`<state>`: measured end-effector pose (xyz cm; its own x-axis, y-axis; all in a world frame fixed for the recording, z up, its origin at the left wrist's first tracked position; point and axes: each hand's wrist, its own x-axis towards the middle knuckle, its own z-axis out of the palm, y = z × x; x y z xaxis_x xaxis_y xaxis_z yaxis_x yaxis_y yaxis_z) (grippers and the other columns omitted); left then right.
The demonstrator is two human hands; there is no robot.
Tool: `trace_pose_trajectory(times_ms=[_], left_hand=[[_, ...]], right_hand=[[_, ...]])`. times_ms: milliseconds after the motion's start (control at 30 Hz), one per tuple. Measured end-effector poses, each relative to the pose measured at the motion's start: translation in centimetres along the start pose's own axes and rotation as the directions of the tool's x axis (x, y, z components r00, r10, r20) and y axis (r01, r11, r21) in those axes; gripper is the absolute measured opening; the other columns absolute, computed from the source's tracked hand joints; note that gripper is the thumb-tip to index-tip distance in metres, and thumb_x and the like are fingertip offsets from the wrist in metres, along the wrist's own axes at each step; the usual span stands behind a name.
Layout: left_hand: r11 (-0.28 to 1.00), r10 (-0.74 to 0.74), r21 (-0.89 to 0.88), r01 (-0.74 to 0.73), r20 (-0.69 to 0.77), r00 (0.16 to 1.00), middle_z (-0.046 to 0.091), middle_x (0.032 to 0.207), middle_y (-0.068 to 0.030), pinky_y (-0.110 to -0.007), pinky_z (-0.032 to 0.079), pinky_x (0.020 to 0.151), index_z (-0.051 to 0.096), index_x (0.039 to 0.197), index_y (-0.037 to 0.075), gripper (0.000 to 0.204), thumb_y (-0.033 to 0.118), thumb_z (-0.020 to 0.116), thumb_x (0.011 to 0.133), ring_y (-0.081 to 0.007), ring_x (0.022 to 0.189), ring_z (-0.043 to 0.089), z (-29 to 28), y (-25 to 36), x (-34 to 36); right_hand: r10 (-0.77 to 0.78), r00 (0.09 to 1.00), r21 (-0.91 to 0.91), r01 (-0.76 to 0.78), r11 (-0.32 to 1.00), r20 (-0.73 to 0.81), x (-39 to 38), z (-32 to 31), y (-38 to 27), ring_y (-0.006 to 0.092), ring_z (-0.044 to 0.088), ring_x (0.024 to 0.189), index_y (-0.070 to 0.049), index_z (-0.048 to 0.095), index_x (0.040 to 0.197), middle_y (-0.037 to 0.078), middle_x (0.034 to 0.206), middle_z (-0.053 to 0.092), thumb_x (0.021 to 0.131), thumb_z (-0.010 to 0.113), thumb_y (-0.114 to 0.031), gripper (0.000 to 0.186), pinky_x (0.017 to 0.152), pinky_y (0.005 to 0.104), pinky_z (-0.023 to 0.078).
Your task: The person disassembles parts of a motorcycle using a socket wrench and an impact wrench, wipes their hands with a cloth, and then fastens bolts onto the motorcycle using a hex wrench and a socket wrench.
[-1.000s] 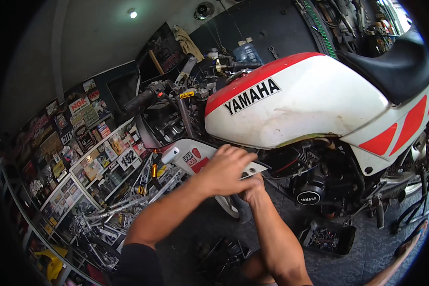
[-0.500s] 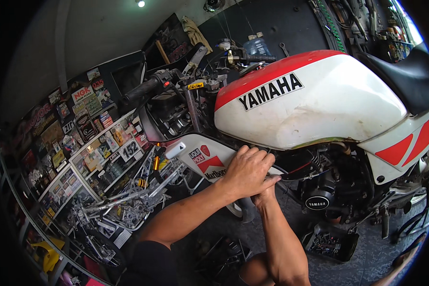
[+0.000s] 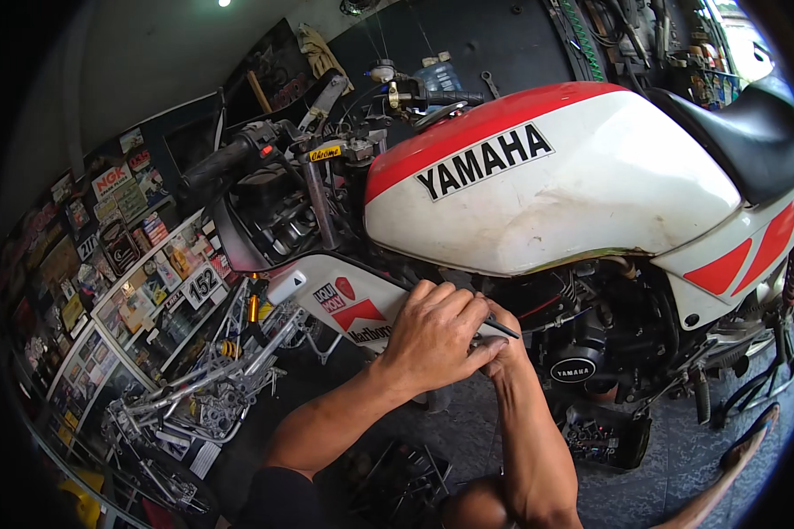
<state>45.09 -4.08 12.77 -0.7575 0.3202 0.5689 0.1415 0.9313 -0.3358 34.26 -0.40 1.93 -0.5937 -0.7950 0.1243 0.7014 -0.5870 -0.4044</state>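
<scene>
A white fairing panel [image 3: 359,295] with red stickers covers the motorcycle's front side. At its rear end my left hand [image 3: 437,335] is closed, fingers curled over the upper edge and thumb below. Behind and under it my right hand [image 3: 503,344] is bent inward; its fingers are mostly hidden, so what they grip cannot be made out. Between the two hands a slim dark pointed piece [image 3: 504,329] sticks out to the right. The red and white fuel tank [image 3: 591,194] rises just above them, and the dark engine [image 3: 578,344] lies right of them.
Below the engine lies a dark tray [image 3: 622,436] of small parts. More tools [image 3: 397,476] lie on the floor between my arms. Left stands a bare silver frame [image 3: 194,397] before a glass display case [image 3: 163,304]. Another person's leg and foot [image 3: 750,441] show at lower right.
The view has shifted, so the motorcycle sits further left. My left hand has turned slightly, and the dark pointed piece now shows clearly between my hands. Both hands stay at the fairing's rear end.
</scene>
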Motion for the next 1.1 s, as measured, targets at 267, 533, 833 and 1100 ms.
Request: trace_pose_trajectory(times_ms=[267,533,833,1100], left_hand=[[0.996,-0.090,-0.011,0.090,0.058,0.994,0.059,0.080,-0.0081,-0.039,0.041,0.075,0.064,0.084,0.002,0.039,0.037,0.076,0.073,-0.0242,0.081,0.055,0.7,-0.8,-0.1],[0.761,-0.329,-0.629,0.160,-0.160,0.931,0.062,0.075,-0.0086,-0.028,0.048,0.058,0.062,0.077,0.002,0.018,0.018,0.067,0.083,-0.0202,0.066,0.060,5.2,4.0,-8.9],[-0.109,-0.857,-0.979,0.174,0.181,0.483,0.058,0.081,-0.0045,-0.026,0.046,0.059,0.051,0.107,0.005,0.028,0.032,0.043,0.101,-0.0121,0.065,0.055,12.3,2.9,-9.7],[-0.217,-0.929,-0.974,0.057,0.224,0.295,0.052,0.071,-0.0036,-0.025,0.043,0.053,0.055,0.094,0.002,0.026,0.027,0.049,0.096,-0.0125,0.058,0.050,12.0,4.2,-8.0]], right_hand=[[-0.111,0.984,-0.111,0.127,0.986,0.136,0.2,-0.6,2.6,0.0168,0.063,0.085,-0.006,0.060,0.104,0.006,0.095,0.064,0.093,0.056,-0.016,0.015,0.073,0.0303,0.054],[-0.240,0.963,-0.327,0.190,0.926,-0.120,4.3,-1.8,2.8,0.0141,0.057,0.071,0.000,0.061,0.097,0.004,0.079,0.061,0.096,0.058,-0.029,0.029,0.062,0.0276,0.046],[-0.448,0.894,-0.789,0.276,0.549,0.001,4.8,-1.8,4.4,0.0197,0.060,0.078,0.004,0.060,0.098,0.015,0.083,0.064,0.099,0.049,-0.031,0.036,0.067,0.0344,0.047],[-0.491,0.871,-0.817,0.284,0.501,0.002,5.3,-2.0,3.6,0.0201,0.058,0.069,0.006,0.060,0.094,0.014,0.072,0.061,0.100,0.045,-0.042,0.051,0.064,0.0346,0.046]])
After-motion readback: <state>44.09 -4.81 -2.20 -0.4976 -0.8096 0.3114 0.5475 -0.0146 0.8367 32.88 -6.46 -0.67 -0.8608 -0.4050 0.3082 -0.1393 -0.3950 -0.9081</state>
